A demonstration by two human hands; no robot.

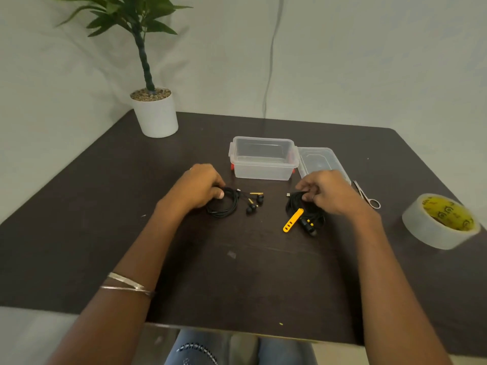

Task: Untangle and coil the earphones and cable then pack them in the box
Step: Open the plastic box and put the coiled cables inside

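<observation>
Dark matt bench, clear glossy plastic box and lid, shiny metal scissors, smooth white pot, glossy tape roll.

Both arms stretched fwd, L hand & R hand knuckles-up, fingers curled, bangles on L forearm.

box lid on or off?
Off. The box stands open-topped and looks empty; its lid lies flat on the table at its right.

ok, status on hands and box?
Left hand grips left coil; right hand grips right coil. Box open, empty. Nothing in the way.
</observation>
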